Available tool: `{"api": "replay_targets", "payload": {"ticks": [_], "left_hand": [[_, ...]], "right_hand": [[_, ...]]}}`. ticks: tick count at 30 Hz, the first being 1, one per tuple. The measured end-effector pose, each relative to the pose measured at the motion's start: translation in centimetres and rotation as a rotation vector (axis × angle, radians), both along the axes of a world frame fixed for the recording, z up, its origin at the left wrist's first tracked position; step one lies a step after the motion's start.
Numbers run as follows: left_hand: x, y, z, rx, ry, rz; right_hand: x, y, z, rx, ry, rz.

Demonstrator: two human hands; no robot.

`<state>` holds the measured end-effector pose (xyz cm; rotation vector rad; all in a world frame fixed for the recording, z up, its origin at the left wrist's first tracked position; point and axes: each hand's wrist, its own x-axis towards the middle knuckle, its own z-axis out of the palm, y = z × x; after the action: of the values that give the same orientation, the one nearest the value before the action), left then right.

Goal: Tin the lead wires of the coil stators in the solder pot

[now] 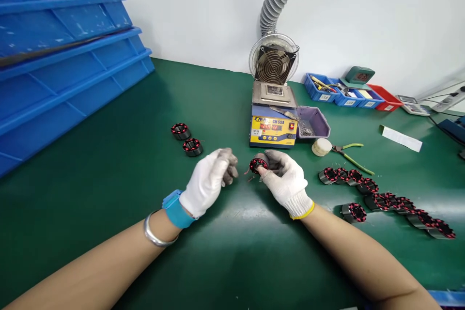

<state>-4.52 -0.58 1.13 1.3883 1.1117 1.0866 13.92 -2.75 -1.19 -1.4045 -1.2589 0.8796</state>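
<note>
A right hand [286,181] pinches one wound ring [256,161], left hand [205,181] grip unclear; two rings [192,152] stand leftward, more toward the worktop [218,256]'s right edge, completion uncertain.

To my left, I see big blue crates [72,58] stacked on the green table [109,193]. By the white wall [203,14] on my right, a red bin [385,98] stands beside small blue bins [347,99], with a teal clock [359,75] behind them. Further right are a pale device [413,106] and a white power strip [447,101]; a paper strip [401,138] lies nearer me.
</note>
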Motion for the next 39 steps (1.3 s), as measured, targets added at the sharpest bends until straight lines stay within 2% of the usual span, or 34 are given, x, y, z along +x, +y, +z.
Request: {"api": "replay_targets", "payload": {"ticks": [3, 6, 8, 10, 12, 14, 16, 20, 22, 26, 28, 30, 32, 36, 39], "left_hand": [[1.0, -0.1, -0.9, 0.074, 0.162, -0.093], [1.3, -0.8, -0.8, 0.154, 0.289, -0.072], [0.9, -1.4, -0.3, 0.15, 0.207, -0.067], [0.1, -1.8, 0.3, 0.108, 0.014, -0.081], [-0.4, -1.7, 0.6, 0.096, -0.182, -0.038], [-0.4, -1.2, 0.6, 0.098, -0.255, 0.026], [0.2, -0.7, 0.4, 0.074, -0.169, 0.041], [1.2, -1.1, 0.1, 0.06, 0.13, -0.081], [1.0, -1.7, 0.1, 0.114, 0.155, -0.09], [0.1, -1.7, -0.1, 0.136, 0.054, 0.043], [0.3, -1.5, -0.3, 0.109, 0.137, -0.031], [0.7, -1.4, -0.5, 0.102, 0.287, -0.155], [1.0, -1.5, -0.6, 0.126, 0.336, -0.203], [0.8, -1.7, -0.4, 0.125, 0.076, -0.06], [0.5, -1.4, -0.7, 0.136, 0.04, -0.054]], "right_hand": [[-0.4, -0.4, 0.4, 0.008, -0.071, -0.005], [-0.6, -0.4, 0.6, 0.012, -0.076, 0.017], [-0.6, -0.3, 0.6, -0.004, -0.053, 0.016], [-0.6, -0.2, 0.5, -0.011, -0.005, 0.012], [-0.5, -0.1, 0.4, -0.011, 0.061, 0.023], [-0.5, -0.1, 0.5, -0.009, 0.105, 0.034], [-0.6, -0.1, 0.6, -0.016, 0.086, 0.024], [-0.5, -0.1, 0.8, -0.01, 0.03, 0.023], [-0.4, 0.0, 0.8, 0.013, 0.056, 0.027], [-0.2, 0.3, 0.8, 0.037, 0.116, 0.015], [-0.2, 0.2, 1.0, 0.031, 0.112, 0.012], [-0.3, -0.1, 1.4, 0.017, 0.057, 0.01], [-0.2, -0.5, 1.9, -0.002, -0.055, -0.002], [1.2, -0.2, 3.9, 0.074, -0.306, -0.061], [3.1, 2.9, 7.6, 0.225, -0.607, -0.112]]}}
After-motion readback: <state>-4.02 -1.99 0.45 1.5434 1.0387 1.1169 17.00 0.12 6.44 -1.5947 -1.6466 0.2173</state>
